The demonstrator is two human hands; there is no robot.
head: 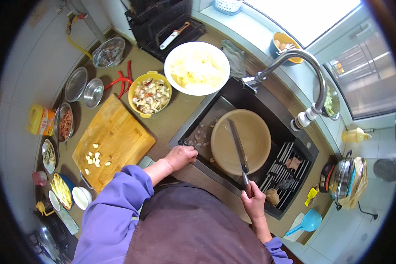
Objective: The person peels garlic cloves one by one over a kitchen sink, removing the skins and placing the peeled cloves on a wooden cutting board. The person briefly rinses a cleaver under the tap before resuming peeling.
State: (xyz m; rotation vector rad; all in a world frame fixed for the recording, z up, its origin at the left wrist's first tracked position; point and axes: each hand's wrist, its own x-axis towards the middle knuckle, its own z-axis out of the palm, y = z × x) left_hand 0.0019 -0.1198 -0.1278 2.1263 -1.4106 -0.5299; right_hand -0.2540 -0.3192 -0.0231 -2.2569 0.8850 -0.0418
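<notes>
My right hand (253,201) grips the handle of a kitchen knife (238,145), whose broad blade lies over a beige basin (257,132) in the dark sink (198,115). My left hand (181,156) rests curled on the sink's near left rim; its palm side is hidden, so whether it holds anything does not show. Pale scraps (201,133) lie on the sink floor left of the basin. Farther left, a wooden cutting board (122,132) carries several peeled garlic cloves (96,155). A yellow bowl of chopped pieces (151,95) and a large white bowl of pale yellow food (198,67) stand beyond.
A curved faucet (316,66) arches over the sink. A slotted rack (287,168) holds scrubbers at the right. Red chilies (121,81), metal bowls (93,92) and a bowl of minced meat (66,123) stand at the left. A blue ladle (311,220) lies at the lower right.
</notes>
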